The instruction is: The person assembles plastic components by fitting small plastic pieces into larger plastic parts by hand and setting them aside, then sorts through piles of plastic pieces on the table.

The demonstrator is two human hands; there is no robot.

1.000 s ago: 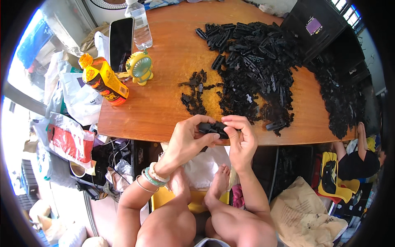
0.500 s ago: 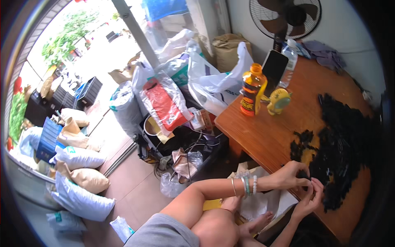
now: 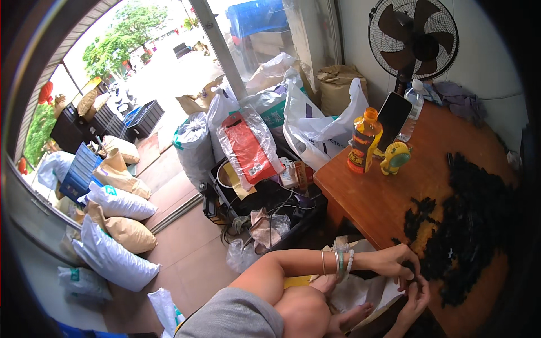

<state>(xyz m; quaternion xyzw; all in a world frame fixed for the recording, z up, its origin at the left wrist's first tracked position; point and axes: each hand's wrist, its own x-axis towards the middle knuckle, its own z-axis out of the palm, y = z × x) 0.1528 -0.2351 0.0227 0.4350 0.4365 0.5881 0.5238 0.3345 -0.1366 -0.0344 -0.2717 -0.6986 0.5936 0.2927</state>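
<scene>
Head view, looking off to the person's left: left hand and right hand meet at the near edge of the wooden table; both sets of fingertips are pinched on one small black part held between them, just beside the big heap of black parts; left wrist wears bracelets; orange bottle, dark phone and yellow toy figure stand at the far left corner; standing fan behind the table; sacks on the floor, well apart from the hands.
</scene>
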